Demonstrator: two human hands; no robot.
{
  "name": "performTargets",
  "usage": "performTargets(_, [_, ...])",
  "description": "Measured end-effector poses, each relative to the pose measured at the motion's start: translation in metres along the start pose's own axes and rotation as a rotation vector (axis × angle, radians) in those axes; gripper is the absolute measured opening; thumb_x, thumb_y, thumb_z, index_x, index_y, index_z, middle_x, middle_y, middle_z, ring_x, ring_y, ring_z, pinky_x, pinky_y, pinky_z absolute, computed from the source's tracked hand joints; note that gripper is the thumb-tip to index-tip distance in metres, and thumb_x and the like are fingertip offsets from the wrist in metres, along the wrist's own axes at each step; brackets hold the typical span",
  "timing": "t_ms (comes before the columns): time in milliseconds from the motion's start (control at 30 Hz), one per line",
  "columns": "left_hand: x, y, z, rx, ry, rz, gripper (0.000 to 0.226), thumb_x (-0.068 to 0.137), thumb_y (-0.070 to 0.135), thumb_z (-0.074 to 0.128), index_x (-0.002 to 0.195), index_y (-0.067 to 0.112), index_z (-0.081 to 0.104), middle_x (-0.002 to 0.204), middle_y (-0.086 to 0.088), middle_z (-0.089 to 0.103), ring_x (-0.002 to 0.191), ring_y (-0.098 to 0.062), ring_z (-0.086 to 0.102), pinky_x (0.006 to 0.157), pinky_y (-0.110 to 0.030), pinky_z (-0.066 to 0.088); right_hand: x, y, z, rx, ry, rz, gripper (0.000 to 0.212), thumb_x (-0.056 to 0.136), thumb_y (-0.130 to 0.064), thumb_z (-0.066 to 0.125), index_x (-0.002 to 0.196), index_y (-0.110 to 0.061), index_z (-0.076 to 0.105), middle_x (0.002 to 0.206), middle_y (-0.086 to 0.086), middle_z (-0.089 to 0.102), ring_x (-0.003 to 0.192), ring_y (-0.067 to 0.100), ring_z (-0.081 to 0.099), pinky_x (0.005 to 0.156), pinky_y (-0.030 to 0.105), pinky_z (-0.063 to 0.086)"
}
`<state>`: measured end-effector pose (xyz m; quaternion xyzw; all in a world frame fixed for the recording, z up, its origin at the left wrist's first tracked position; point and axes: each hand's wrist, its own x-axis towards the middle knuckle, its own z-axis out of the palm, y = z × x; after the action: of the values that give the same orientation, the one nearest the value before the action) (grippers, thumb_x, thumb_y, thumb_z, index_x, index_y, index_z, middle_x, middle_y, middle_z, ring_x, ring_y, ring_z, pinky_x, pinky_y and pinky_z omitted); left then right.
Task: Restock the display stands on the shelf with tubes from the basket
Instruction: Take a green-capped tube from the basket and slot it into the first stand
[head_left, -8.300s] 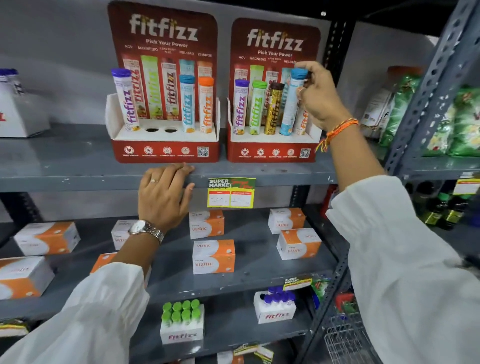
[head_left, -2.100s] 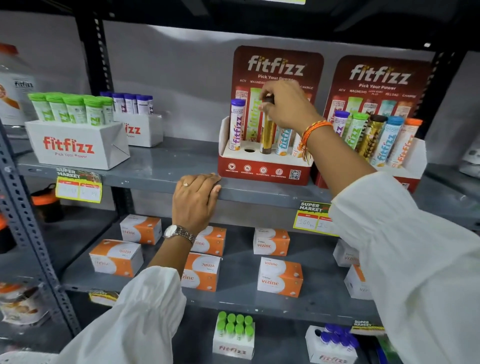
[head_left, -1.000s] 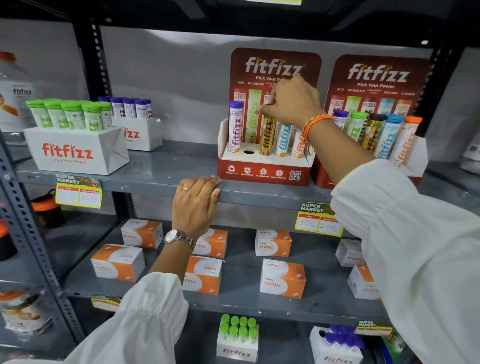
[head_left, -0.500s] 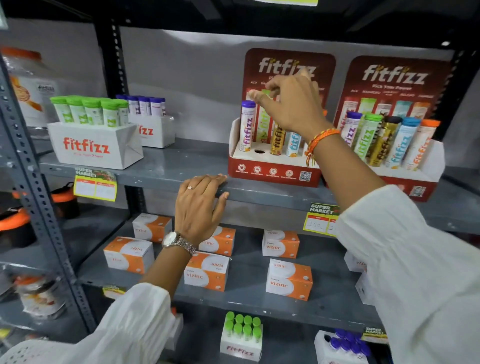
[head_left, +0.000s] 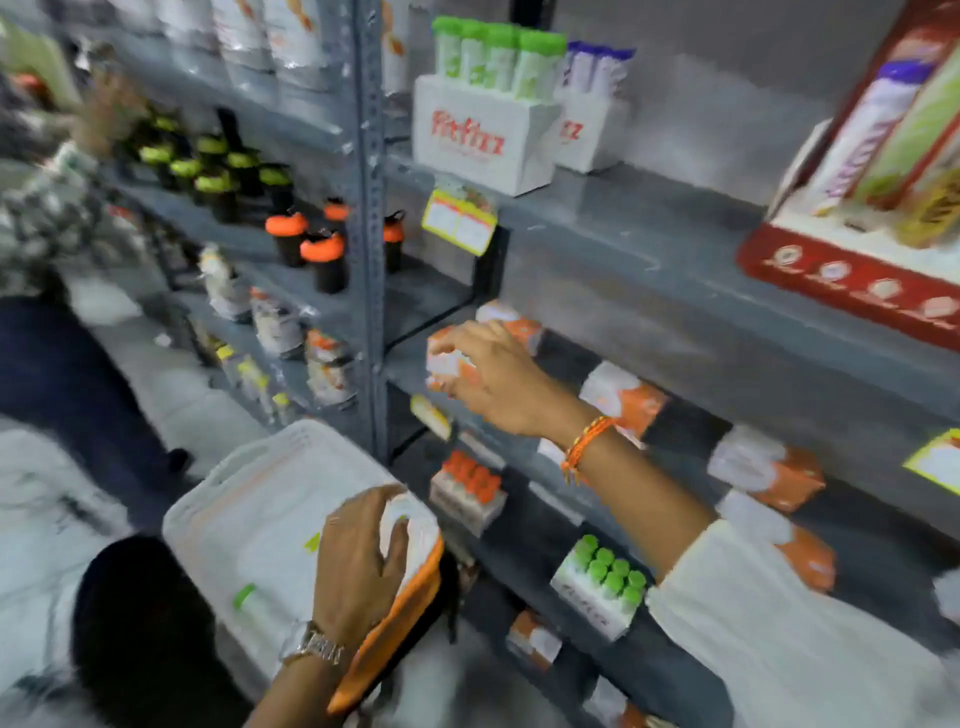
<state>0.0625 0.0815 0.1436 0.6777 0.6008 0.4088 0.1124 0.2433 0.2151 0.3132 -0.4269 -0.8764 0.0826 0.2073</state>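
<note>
The white basket (head_left: 244, 467) with orange trim is at lower left, and one green-capped tube (head_left: 244, 597) lies inside it. My left hand (head_left: 358, 561) curls over the basket's right corner rim. My right hand (head_left: 493, 379) hangs empty, fingers apart, in front of an orange-and-white box (head_left: 447, 364) on the middle shelf. The red display stand (head_left: 852, 275) shows at the right edge of the upper shelf, holding a purple-capped tube (head_left: 867, 130) and green and gold ones beside it. One hole in the stand is visible and unfilled. The view is blurred.
A white fitfizz carton (head_left: 478, 140) with green-capped tubes stands on the upper shelf. A grey shelf upright (head_left: 371, 234) runs between bays. Bottles with orange lids (head_left: 311, 249) fill the left bay. Another person (head_left: 41, 218) stands at far left. A green-tube carton (head_left: 602, 587) sits low.
My view has swung left and down. My right hand left the stand and dropped to the middle shelf. My left hand came off the shelf edge and now holds the basket rim.
</note>
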Motion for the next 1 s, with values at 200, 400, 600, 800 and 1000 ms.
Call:
performTargets(200, [-0.105,-0.059,-0.005,0.072,-0.113,-0.209,0.036,0.095,0.028,0.045,0.116,0.015,0.072,0.112,-0.002,0.073,0.109,-0.026,0.066,0.096,-0.035,0.042,0.025,-0.040,0.136,0.139,-0.453,-0.064,0.038,0.097,-0.042,0.059,0.127,-0.018,0.058,0.124,0.010,0.055,0.119,0.030,0.052,0.099,0.045,0.046])
performTargets(400, [-0.153,-0.090,-0.016,0.160,-0.243,-0.160,0.029,0.099,0.031,0.049,0.109,0.015,0.071,0.097,-0.002,0.069,0.092,-0.029,0.065,0.086,-0.034,0.044,0.021,-0.083,0.235,0.262,-0.735,-0.107,0.042,0.097,-0.036,0.061,0.130,-0.010,0.056,0.126,0.016,0.056,0.111,0.031,0.058,0.091,0.035,0.045])
performTargets(600, [-0.148,-0.098,-0.016,0.275,-0.317,-0.130,0.034,0.087,0.034,0.057,0.105,0.012,0.076,0.091,-0.004,0.071,0.085,-0.031,0.067,0.085,-0.035,0.045,0.013,-0.103,0.310,0.247,-0.868,-0.054,0.051,0.095,-0.031,0.064,0.139,-0.009,0.048,0.135,0.018,0.050,0.122,0.034,0.053,0.104,0.040,0.044])
performTargets(800, [-0.147,-0.102,-0.014,0.341,-0.264,-0.073,0.030,0.076,0.027,0.073,0.100,0.011,0.079,0.088,0.000,0.074,0.080,-0.028,0.071,0.084,-0.030,0.044,0.009,-0.107,0.342,0.246,-0.856,-0.026,0.042,0.089,-0.026,0.067,0.128,-0.013,0.057,0.122,0.021,0.057,0.114,0.039,0.055,0.098,0.040,0.046])
performTargets(1000, [-0.147,-0.100,-0.011,0.371,-0.240,-0.054,0.035,0.083,0.033,0.056,0.098,0.012,0.080,0.088,0.001,0.075,0.081,-0.027,0.071,0.086,-0.032,0.047,0.008,-0.103,0.342,0.298,-0.736,0.058,0.034,0.080,-0.022,0.074,0.111,-0.014,0.065,0.115,0.013,0.069,0.108,0.033,0.062,0.089,0.039,0.052])
